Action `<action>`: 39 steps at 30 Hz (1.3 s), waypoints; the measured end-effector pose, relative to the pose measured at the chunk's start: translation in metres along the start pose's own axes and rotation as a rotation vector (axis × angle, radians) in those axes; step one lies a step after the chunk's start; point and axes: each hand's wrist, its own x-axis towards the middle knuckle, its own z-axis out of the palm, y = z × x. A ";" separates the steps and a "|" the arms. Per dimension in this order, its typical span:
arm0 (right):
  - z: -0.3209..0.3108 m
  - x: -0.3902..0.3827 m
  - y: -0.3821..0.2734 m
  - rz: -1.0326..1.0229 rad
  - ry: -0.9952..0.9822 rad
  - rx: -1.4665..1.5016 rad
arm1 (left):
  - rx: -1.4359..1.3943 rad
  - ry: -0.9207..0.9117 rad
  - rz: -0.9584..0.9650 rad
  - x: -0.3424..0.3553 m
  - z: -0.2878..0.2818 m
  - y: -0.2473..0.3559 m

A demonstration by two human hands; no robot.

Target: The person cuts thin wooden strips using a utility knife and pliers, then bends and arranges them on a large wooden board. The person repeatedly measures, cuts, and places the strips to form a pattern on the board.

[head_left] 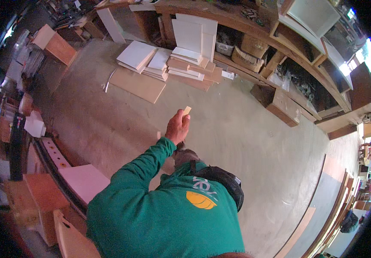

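Observation:
My left hand [177, 128] is out in front of my body at the end of a long green sleeve. Its fingers are closed round a small flat pale-yellow piece [187, 110], whose end sticks out past the fingertips. I cannot make out whether it is wood or something else. Below the hand, part of my leg and foot shows over the grey floor [254, 142]. At my right side a black padded thing [226, 180] rests against the green shirt [172, 219]. My right hand is not in sight.
Ahead, stacked white-faced boards [137, 55] and a brown panel [137, 84] lie on the floor. White panels [196, 34] lean against a wooden bench [232, 23]. A wooden box [283, 107] stands right; a pink-white board [84, 182] is at left; long boards [323, 202] lie far right.

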 end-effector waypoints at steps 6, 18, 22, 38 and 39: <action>0.130 -0.024 -0.043 0.170 -0.333 0.277 | -0.102 0.047 -0.030 0.087 -0.071 -0.046; 0.559 -0.051 0.137 1.127 -0.898 0.195 | 0.006 0.265 -0.148 0.313 -0.211 -0.106; 0.668 -0.089 0.153 1.254 -0.961 0.107 | 0.285 0.355 -0.036 0.395 -0.222 -0.104; 0.981 -0.105 0.097 1.285 -1.412 -0.099 | 0.363 0.250 0.154 0.786 -0.201 -0.102; 0.984 -0.108 0.080 1.299 -1.301 -0.024 | 0.370 0.254 0.180 0.815 -0.199 -0.110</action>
